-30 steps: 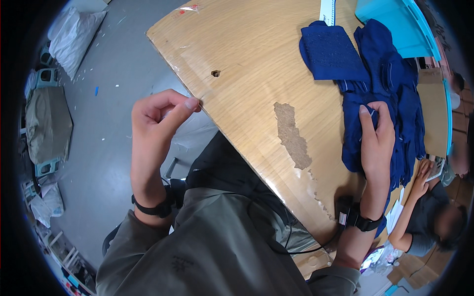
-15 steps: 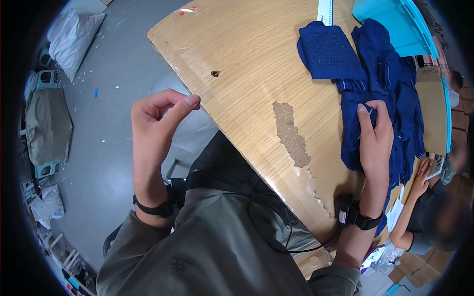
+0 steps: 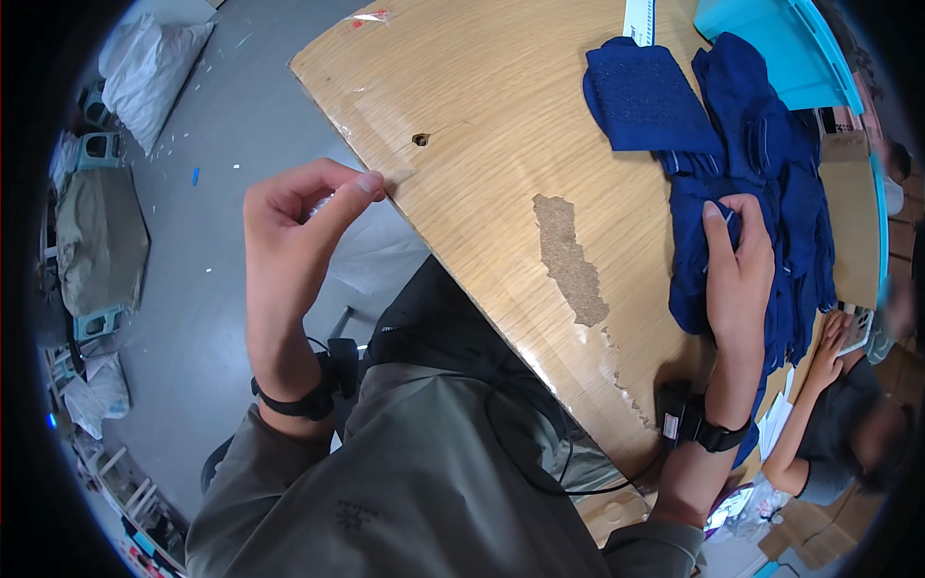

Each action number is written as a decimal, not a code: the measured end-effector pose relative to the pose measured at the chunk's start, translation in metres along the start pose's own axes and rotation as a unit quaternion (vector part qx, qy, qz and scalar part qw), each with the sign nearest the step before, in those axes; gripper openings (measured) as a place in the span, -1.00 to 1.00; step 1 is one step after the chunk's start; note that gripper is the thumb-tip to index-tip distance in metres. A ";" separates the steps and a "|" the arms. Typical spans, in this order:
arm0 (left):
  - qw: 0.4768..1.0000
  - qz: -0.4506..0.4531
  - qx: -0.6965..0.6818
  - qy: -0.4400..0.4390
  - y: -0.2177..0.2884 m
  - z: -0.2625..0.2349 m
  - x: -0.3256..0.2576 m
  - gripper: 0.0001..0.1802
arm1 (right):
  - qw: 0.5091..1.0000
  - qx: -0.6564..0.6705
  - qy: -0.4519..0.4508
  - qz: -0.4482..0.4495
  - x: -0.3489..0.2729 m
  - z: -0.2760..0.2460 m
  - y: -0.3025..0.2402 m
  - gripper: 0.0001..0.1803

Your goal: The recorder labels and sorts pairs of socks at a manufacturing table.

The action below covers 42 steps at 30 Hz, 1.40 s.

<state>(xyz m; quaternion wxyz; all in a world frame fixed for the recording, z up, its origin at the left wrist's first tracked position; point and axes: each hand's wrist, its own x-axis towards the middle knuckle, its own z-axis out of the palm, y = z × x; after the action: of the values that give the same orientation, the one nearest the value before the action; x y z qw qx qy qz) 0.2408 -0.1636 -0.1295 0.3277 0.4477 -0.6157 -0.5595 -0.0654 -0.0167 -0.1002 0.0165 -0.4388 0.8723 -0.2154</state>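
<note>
My left hand (image 3: 294, 226) is raised beside the near edge of the wooden table (image 3: 482, 135), with thumb and fingers pinched on a thin clear plastic bag (image 3: 371, 252) that hangs below it. My right hand (image 3: 737, 275) rests on a pile of dark blue knitted fabric pieces (image 3: 761, 164) at the table's right side, its fingers curled around a fold of one piece. A flat, textured blue piece (image 3: 641, 96) lies spread out at the far side of the pile. Both wrists wear black bands.
A turquoise tray (image 3: 771, 34) and a white strip (image 3: 639, 17) lie at the far edge. The tabletop has a small hole (image 3: 420, 140) and a chipped veneer patch (image 3: 568, 258). A white sack (image 3: 149, 67) and stools stand on the grey floor. Another person (image 3: 848, 424) sits at lower right.
My left hand has lifted slightly toward the table edge. My right hand stays on the blue pile, fingers closing a little more on the fabric.
</note>
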 end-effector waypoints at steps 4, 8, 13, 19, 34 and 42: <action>0.999 -0.029 0.019 -0.005 0.002 -0.003 0.001 -0.85 | 1.000 0.005 -0.007 0.009 -0.001 -0.002 -0.003 -0.67; 0.999 0.013 0.041 0.001 0.005 0.000 0.001 -0.84 | 1.000 -0.009 0.006 -0.001 -0.001 -0.001 -0.001 -0.67; 0.997 0.030 0.074 0.016 0.004 -0.001 0.001 -0.83 | 1.000 -0.007 -0.006 0.023 -0.002 -0.002 -0.003 -0.66; 0.995 -0.046 0.091 0.011 0.007 -0.004 0.009 -0.79 | 1.000 0.005 -0.004 0.022 -0.001 -0.002 -0.002 -0.63; 0.995 -0.038 0.088 -0.030 -0.001 -0.010 0.014 -0.78 | 0.999 -0.003 -0.017 0.038 -0.001 -0.004 -0.004 -0.64; 0.995 -0.019 0.030 -0.092 -0.001 -0.016 0.009 -0.82 | 0.999 -0.006 -0.015 0.031 0.000 -0.003 -0.003 -0.65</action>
<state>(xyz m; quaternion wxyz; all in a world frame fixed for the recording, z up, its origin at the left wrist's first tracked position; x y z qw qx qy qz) 0.2516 -0.1784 -0.1285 0.2452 0.4158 -0.6511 -0.5857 -0.0637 -0.0168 -0.0963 0.0331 -0.4148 0.8864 -0.2030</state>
